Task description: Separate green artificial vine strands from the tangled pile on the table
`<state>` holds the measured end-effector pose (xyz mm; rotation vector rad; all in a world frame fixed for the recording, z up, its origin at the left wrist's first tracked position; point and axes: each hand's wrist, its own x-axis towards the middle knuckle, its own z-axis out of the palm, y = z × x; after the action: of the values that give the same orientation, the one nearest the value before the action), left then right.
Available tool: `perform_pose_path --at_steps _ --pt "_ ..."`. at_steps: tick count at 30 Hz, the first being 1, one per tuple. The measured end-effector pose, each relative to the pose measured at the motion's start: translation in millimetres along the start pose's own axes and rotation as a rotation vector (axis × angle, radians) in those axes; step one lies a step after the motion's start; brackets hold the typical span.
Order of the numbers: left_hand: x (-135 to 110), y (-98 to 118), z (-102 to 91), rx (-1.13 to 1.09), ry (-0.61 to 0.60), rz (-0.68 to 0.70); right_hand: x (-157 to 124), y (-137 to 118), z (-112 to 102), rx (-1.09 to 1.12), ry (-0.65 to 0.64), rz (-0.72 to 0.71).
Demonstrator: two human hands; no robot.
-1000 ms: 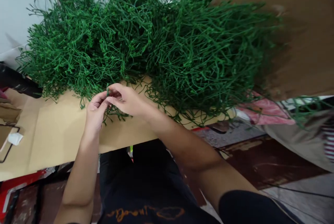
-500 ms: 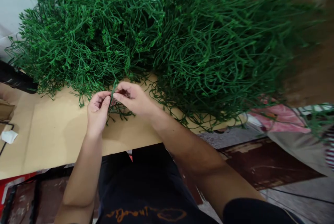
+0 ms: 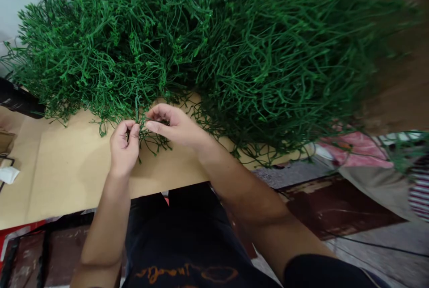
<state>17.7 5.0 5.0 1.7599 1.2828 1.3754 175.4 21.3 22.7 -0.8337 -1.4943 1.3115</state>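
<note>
A thin green plastic plant stem stands up between my hands at the front edge of a large heap of green artificial stems. My left hand pinches its lower part between thumb and forefinger. Just to the right, my right hand has its thumb and curled fingers at the same stem, thumb pointing at the left fingertips. What exactly lies between the right fingertips is partly hidden. Loose stem ends hang below both hands over the cardboard.
A cardboard sheet covers the work surface. More stems pile up at the right, by a brown box panel. A black cylindrical object lies at the left edge. Pink cloth is at the right, near someone's striped sleeve.
My left hand has moved slightly left and down with the stem. The right fingertips are a little farther from the left ones. The whole view has shifted slightly.
</note>
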Motion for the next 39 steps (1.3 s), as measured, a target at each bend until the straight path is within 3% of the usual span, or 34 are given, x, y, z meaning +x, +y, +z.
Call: perform_pose_path --at_steps 6,13,20,23,31,39 --pt "-1.0 7.0 1.9 -0.104 -0.078 -0.035 -0.6 -1.2 -1.9 -0.131 -0.057 -0.038" --pt "-0.4 6.3 2.4 -0.15 -0.064 -0.037 -2.6 -1.6 -11.0 -0.348 -0.08 -0.149" --pt "-5.0 6.1 2.8 -0.121 -0.157 -0.073 -2.5 -22.5 -18.5 -1.076 -0.071 -0.278" --pt "-5.1 7.3 3.2 -0.108 -0.18 -0.03 -2.1 -27.8 -12.9 -1.233 -0.021 -0.318" --pt "1.8 11.6 0.1 -0.182 -0.092 -0.029 12.7 -22.3 8.7 -1.136 0.053 -0.167" --pt "12.2 13.9 1.0 -0.271 0.002 -0.079 29.1 -22.5 10.3 -1.015 0.099 -0.074"
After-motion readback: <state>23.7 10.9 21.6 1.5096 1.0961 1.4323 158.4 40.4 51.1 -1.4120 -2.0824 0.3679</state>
